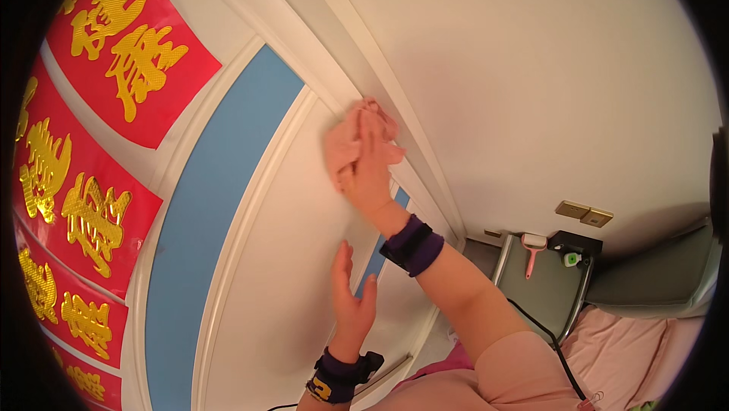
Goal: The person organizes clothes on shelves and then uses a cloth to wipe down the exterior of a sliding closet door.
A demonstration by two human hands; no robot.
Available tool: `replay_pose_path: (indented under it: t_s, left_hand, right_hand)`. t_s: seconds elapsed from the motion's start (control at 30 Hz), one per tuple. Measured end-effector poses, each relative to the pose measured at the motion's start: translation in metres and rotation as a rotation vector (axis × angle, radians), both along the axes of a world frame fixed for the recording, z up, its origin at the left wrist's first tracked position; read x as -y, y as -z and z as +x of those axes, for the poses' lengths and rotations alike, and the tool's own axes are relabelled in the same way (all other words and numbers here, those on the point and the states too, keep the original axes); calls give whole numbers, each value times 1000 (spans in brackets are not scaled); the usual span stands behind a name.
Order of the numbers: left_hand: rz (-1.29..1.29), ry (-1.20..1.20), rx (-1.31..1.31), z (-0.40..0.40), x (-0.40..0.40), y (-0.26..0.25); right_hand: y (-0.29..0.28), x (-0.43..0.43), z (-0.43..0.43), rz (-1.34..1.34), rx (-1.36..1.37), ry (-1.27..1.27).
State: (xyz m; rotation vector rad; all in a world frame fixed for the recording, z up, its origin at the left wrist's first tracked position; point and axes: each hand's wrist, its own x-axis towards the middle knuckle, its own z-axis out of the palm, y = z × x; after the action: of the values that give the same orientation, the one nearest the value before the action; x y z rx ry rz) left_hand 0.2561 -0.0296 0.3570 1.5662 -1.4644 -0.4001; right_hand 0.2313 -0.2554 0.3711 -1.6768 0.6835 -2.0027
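A pink cloth is pressed by my right hand against the white door panel and its raised edge, close to the wall corner. Part of the cloth bunches around the fingers. My left hand is raised lower down in front of the same white door, fingers apart, with nothing in it. Both wrists wear dark purple wristbands. A wide blue strip curves down the door to the left of the hands.
Red decorations with gold characters hang at left. At lower right, a grey stool holds a pink-handled lint roller and a black tray. Wall sockets are above it; a grey headboard and pink bedding lie beside it.
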Motion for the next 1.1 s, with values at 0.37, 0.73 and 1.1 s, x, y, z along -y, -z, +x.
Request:
replay_pose_path:
  t_s: [0.37,0.73,1.1]
  left_hand:
    - [113,59,23,7,35,36]
    - [-204,184,11,2,55,-60]
    - [-259,101,-165,3,12,-86]
  right_hand:
    - [134,-9,-7,403,9,133]
    - [-94,10,-13,-168,41,-73]
    - [-140,-28,5,-489,-78,-103]
